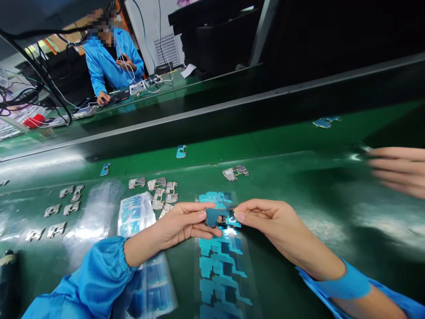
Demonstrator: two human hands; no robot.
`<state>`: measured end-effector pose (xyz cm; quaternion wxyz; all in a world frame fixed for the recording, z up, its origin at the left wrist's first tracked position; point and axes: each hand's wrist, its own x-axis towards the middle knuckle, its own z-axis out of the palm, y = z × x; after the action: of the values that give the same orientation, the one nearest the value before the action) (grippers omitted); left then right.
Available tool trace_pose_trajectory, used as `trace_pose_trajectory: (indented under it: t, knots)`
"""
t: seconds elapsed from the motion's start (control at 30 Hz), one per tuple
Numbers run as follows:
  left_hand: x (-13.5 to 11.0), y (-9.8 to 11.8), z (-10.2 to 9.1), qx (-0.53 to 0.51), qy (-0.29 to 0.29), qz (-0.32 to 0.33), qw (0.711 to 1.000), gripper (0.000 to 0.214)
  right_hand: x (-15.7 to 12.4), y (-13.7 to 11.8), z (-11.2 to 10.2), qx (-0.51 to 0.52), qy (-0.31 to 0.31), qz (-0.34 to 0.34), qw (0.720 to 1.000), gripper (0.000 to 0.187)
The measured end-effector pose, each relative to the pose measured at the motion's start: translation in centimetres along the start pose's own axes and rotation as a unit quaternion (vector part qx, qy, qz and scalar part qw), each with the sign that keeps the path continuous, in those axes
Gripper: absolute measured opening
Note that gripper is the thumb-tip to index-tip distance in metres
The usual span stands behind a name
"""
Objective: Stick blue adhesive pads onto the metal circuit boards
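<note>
Step in hand: a small board (219, 218) is held between both hands, just above a clear strip of blue stickers (221, 270) that lies on the green surface (299, 186).
Left hand (179, 226): its grip is closed on the left end of the board, thumb on top.
Right hand (268, 221): a narrow pinch at the right end of the board, where a pale blue bit shows. I cannot tell if it is a sticker.
What the handling calls for: I think a steady left hold and a fine fingertip pinch, because the piece is small and thin.
Nearby: metal shields (162, 190) in rows and a plastic bag (136, 215).
Other people: another person's hand (398, 170) at the right edge.
Writing: none can be read.
</note>
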<state>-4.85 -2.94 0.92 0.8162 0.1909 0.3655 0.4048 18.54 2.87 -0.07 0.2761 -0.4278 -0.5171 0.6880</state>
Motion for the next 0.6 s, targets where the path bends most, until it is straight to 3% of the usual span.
trace_pose_trajectory:
  t: [0.33, 0.6]
  knots:
    - [-0.02, 0.02, -0.11, 0.020, 0.015, -0.005, 1.000, 0.042, 0.07, -0.01, 0.18, -0.015, 0.011, -0.007, 1.000, 0.030]
    - [0.03, -0.09, -0.42, 0.024, -0.006, 0.007, 1.000, 0.036, 0.08, -0.20, 0.17, -0.024, 0.012, -0.014, 1.000, 0.028]
